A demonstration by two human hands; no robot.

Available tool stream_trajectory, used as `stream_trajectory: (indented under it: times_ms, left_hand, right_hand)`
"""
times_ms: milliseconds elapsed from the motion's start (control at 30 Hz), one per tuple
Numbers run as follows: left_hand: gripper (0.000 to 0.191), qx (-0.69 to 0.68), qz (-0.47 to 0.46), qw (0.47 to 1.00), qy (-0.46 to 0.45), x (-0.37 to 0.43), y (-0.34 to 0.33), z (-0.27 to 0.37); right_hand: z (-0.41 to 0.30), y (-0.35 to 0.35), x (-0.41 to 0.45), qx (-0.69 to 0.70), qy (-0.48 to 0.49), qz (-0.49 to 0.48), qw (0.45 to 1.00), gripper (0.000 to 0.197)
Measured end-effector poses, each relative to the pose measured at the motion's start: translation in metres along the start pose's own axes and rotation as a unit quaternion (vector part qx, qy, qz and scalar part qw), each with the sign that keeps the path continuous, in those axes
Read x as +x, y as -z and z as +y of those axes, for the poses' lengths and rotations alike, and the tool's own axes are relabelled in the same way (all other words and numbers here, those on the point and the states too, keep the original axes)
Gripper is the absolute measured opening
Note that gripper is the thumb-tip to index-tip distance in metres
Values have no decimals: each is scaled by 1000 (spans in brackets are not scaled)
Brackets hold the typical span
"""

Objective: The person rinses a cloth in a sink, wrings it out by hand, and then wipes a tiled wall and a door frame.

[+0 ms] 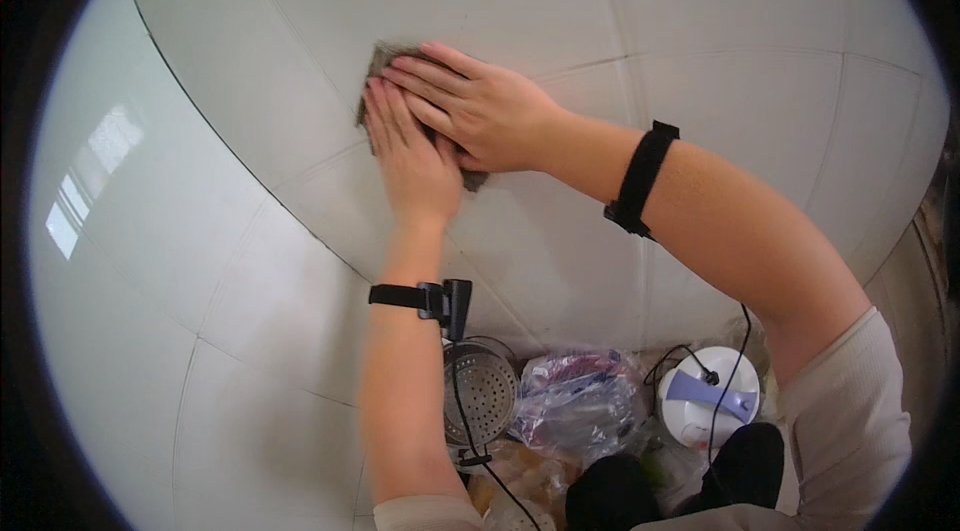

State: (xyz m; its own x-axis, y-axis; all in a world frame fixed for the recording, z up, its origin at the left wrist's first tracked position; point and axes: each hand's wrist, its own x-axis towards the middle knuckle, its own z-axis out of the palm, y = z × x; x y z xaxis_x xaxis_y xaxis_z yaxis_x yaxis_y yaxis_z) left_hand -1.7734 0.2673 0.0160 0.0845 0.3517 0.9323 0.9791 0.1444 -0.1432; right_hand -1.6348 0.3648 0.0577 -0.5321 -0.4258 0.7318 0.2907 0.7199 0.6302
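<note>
A grey-brown cloth point(384, 55) lies flat against the white tiled wall point(720, 103) under both of my hands. My left hand point(416, 171) presses on its lower left part, fingers stretched upward. From the right, my right hand point(491, 110) reaches across with its long fingers spread over the upper part. The hands meet near the cloth's middle and cover most of it. Only the cloth's upper left edge and a lower corner show. Each forearm wears a black strap, and the left strap point(397, 296) carries a small black device.
A second tiled wall point(240, 313) meets this one at a dark corner seam on the left. Below stand a perforated metal strainer point(484, 400), clear plastic bags point(581, 403) and a white round appliance point(679, 411) with a purple handle. A black cable point(463, 411) hangs beside my left arm.
</note>
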Motion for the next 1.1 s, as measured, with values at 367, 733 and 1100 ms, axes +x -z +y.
stream_trajectory:
  times_ms: [367,733,1100]
  left_hand:
    - [80,-1,-23,997,80,-208,-60,-35]
    - [88,-119,-215,940,238,-337,-48,47]
    - [77,-33,-38,995,81,-127,-18,-5]
  right_hand:
    - [-150,-71,-77,-1,90,-179,980,73]
    - [-223,-67,-161,43,225,-405,885,86]
    - [-104,-38,-55,33,24,-176,983,80]
